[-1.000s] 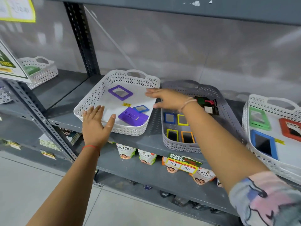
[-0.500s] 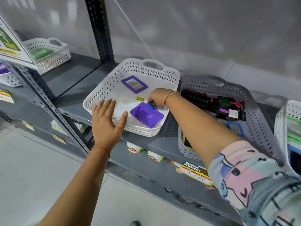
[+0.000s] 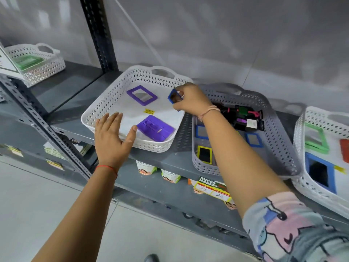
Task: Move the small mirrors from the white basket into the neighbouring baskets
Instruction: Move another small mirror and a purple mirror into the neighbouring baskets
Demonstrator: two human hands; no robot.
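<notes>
The right hand (image 3: 190, 99) pinched a small blue-framed mirror (image 3: 174, 96), lifted and tilted over the right side of the white basket (image 3: 105, 103) on the grey shelf (image 3: 75, 86). The left hand (image 3: 113, 137) lay open, fingers spread, on the basket's front rim. Two purple mirrors (image 3: 141, 95) lay inside, one face-down near the front, while the grey basket (image 3: 273, 133) alongside held more small framed mirrors

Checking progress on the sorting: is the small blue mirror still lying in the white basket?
No. The right hand holds the blue mirror lifted and tilted above the white basket.
</notes>
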